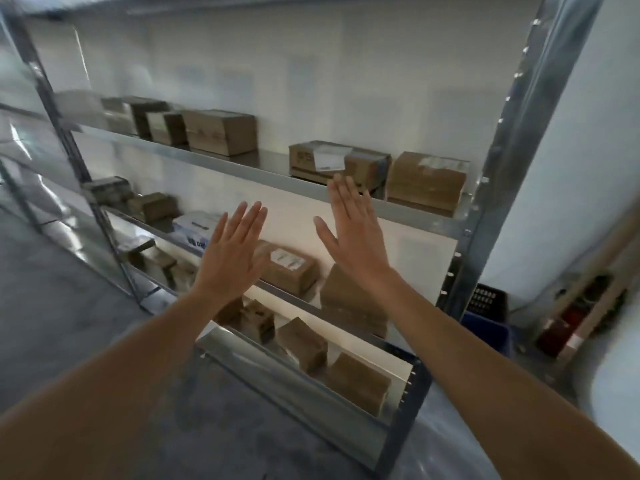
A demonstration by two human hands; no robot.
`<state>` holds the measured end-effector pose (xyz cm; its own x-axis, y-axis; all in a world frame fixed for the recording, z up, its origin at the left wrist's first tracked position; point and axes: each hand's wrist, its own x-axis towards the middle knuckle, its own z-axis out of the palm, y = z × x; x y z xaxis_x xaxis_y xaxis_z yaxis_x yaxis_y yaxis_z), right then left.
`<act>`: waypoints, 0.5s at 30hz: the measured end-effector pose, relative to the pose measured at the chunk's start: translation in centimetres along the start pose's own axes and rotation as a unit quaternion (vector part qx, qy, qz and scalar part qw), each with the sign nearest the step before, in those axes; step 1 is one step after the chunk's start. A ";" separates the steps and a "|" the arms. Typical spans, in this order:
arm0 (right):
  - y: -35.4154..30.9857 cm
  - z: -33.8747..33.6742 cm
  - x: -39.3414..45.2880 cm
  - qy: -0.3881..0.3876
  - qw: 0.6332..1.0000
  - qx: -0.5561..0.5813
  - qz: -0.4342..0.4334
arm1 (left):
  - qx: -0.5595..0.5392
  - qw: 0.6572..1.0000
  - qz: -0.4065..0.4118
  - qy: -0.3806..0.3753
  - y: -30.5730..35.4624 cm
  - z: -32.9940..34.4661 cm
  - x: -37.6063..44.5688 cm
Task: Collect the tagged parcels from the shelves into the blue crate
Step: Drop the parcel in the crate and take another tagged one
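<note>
Both arms reach toward a metal shelf rack (242, 169). My left hand (230, 252) is flat with straight fingers and holds nothing, in front of the middle shelf. My right hand (353, 230) is also flat and empty, its fingertips just below a brown parcel with a white label (337, 161) on the upper shelf. Another labelled brown parcel (289, 270) lies on the middle shelf between my hands. A plain brown box (427, 180) stands right of the upper parcel. The blue crate (486, 329) sits on the floor behind the rack's right post, partly hidden.
Several more brown boxes (221, 131) line the upper shelf's left part and the lower shelves (356, 384). A white and blue box (195, 226) lies on the middle shelf. The rack's right upright (512, 143) is close. A wooden item (585, 313) leans against the right wall. Grey floor (52, 306) lies left.
</note>
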<state>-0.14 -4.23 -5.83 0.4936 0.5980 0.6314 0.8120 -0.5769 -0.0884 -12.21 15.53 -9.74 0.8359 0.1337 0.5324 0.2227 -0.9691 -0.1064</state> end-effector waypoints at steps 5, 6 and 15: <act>-5.9 7.8 4.8 -0.036 0.999 0.023 -0.027 | 0.020 0.998 -0.066 0.001 -10.3 1.7 0.2; -7.3 9.3 5.9 -0.041 0.998 0.031 -0.032 | 0.021 0.997 -0.071 0.000 -12.1 1.9 0.2; -18.2 21.2 14.6 -0.112 0.987 0.093 -0.072 | 0.032 0.990 -0.135 0.018 -27.2 3.4 -0.1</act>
<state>-1.14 26.83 -11.31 0.4089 0.7863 0.4633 0.9114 -0.3775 -0.1638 -16.68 42.61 -9.71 0.7234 0.3768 0.5785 0.4677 -0.8838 -0.0092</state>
